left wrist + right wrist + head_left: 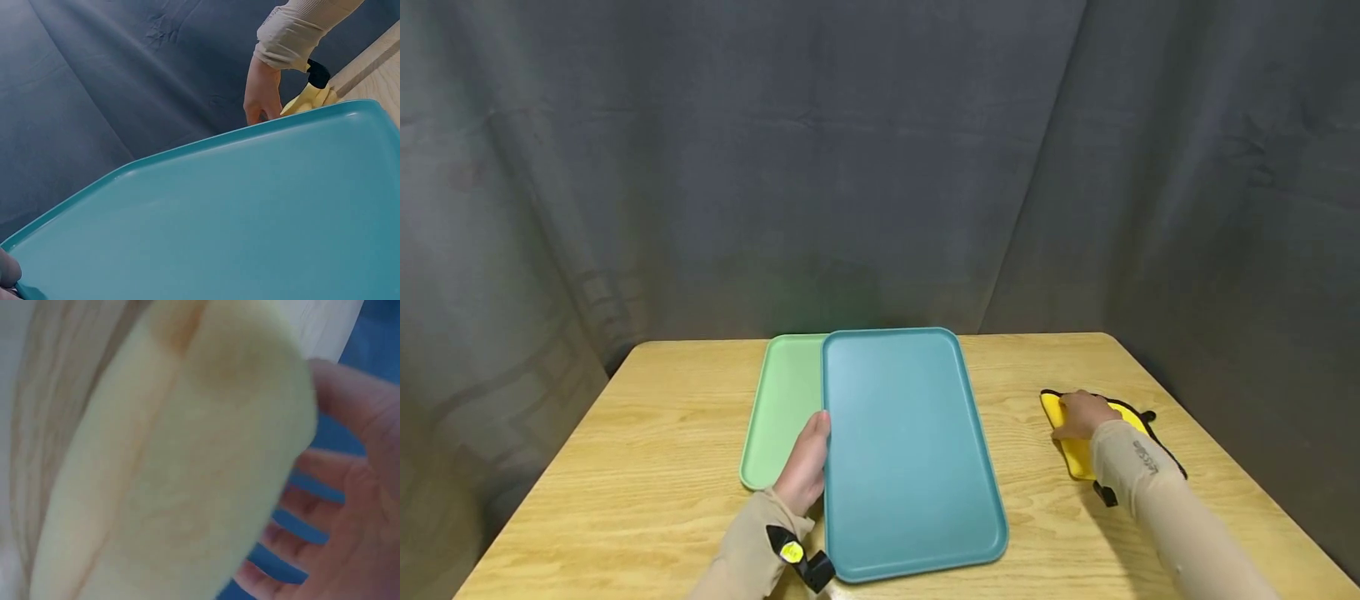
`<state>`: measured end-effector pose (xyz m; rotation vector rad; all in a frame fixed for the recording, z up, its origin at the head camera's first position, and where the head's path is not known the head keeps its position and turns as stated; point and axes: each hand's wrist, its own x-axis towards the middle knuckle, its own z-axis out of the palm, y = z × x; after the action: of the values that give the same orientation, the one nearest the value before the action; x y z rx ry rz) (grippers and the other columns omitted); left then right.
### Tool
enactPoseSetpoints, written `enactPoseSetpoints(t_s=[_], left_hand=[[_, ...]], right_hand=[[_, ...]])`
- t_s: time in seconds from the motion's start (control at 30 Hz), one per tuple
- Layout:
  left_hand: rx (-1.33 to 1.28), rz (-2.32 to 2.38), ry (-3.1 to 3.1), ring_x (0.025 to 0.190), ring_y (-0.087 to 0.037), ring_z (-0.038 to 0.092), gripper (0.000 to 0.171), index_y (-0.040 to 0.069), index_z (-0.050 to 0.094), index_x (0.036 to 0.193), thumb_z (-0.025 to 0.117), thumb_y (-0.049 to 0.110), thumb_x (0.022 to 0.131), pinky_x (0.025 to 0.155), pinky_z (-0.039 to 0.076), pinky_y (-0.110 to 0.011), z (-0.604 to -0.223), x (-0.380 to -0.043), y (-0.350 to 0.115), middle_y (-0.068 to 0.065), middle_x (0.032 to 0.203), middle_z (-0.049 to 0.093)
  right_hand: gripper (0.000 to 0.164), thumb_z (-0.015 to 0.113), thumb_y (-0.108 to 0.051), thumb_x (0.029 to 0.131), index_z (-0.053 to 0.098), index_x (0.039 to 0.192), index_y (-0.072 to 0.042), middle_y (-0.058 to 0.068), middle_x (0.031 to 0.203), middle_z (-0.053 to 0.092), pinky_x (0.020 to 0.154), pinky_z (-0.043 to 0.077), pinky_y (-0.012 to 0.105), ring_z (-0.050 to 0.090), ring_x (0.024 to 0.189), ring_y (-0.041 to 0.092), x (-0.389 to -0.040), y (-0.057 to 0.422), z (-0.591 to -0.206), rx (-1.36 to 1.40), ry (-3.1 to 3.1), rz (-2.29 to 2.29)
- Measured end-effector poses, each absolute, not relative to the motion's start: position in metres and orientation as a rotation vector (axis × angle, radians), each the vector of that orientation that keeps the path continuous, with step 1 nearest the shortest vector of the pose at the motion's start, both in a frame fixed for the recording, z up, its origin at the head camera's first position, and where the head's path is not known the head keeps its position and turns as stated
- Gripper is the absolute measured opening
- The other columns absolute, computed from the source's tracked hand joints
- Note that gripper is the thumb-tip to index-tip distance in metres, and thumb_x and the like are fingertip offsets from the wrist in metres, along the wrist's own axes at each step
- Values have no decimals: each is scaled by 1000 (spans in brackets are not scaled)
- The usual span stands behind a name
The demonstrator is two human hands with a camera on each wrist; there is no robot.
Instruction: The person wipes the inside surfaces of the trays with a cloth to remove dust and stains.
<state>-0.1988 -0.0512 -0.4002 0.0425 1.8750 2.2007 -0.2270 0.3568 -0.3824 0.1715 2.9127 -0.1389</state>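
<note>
A blue-teal tray [910,450] is held at its left long edge by my left hand [805,467], thumb over the rim in the head view. It overlaps a light green tray [786,400] lying on the table. Over to the right, my right hand [1084,414] grips a folded yellow cloth [1078,458] with black edging and a small black loop. In the right wrist view the cloth [187,462] looks blurred and lifted in a fold, the thumb at its edge and the other fingertips partly hidden behind it.
Both trays and the cloth are over a light wooden table [625,467] with rounded far corners. A dark grey curtain [865,167] hangs behind the table and along its sides. The cloth lies near the table's right edge.
</note>
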Motion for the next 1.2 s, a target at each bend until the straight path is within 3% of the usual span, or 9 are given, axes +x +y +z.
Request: enactPoseSetpoints(t_s=[0.13, 0.27, 0.43, 0.63, 0.8, 1.03, 1.2], left_hand=[[60, 2215, 1869, 94, -11, 46, 46, 0, 32, 131, 18, 34, 104, 81, 40, -24, -399, -198, -50, -4, 107, 47], [70, 2201, 1875, 105, -17, 45, 48, 0, 29, 136, 17, 33, 104, 89, 39, -28, -397, -197, -49, -11, 117, 46], [66, 2185, 1890, 119, -25, 39, 50, 1, 26, 140, 16, 34, 104, 99, 35, -36, -394, -198, -49, -18, 128, 41], [89, 2226, 1874, 99, -13, 46, 47, 0, 30, 134, 17, 33, 104, 86, 39, -25, -395, -199, -49, -8, 113, 47], [109, 2244, 1844, 96, -10, 45, 46, 0, 30, 133, 16, 33, 104, 84, 39, -24, -396, -198, -49, -4, 109, 47], [122, 2253, 1862, 100, -12, 45, 48, -1, 29, 135, 16, 33, 104, 87, 39, -24, -395, -197, -45, -9, 115, 46], [101, 2264, 1874, 118, -28, 41, 49, -2, 24, 139, 15, 31, 104, 100, 36, -37, -392, -197, -41, -21, 130, 38]], right_hand=[[77, 73, -43, 76, 47, 131, 5, 39, 135, 29, 91, 33, 71, 30, 119, 60, -226, 370, -381, 138, 2864, -208], [79, 67, -43, 82, 38, 137, 6, 44, 138, 19, 96, 30, 70, 23, 124, 63, -225, 383, -379, 59, 2778, -357], [70, 63, -33, 85, 37, 138, 5, 39, 133, 38, 90, 41, 60, 40, 118, 56, -225, 394, -384, -50, 2816, -353], [58, 61, -22, 87, 43, 135, 5, 37, 125, 49, 87, 45, 57, 50, 109, 52, -228, 397, -391, -31, 2904, -326], [49, 58, -16, 89, 47, 131, 5, 36, 124, 51, 87, 45, 55, 54, 105, 47, -225, 392, -388, 45, 2955, -363], [44, 53, -11, 92, 46, 131, 8, 34, 119, 56, 75, 48, 40, 58, 87, 30, -208, 370, -341, -121, 3139, -611], [42, 51, -11, 94, 47, 133, 3, 29, 112, 58, 69, 44, 36, 53, 84, 30, -190, 319, -302, -307, 3304, -712]])
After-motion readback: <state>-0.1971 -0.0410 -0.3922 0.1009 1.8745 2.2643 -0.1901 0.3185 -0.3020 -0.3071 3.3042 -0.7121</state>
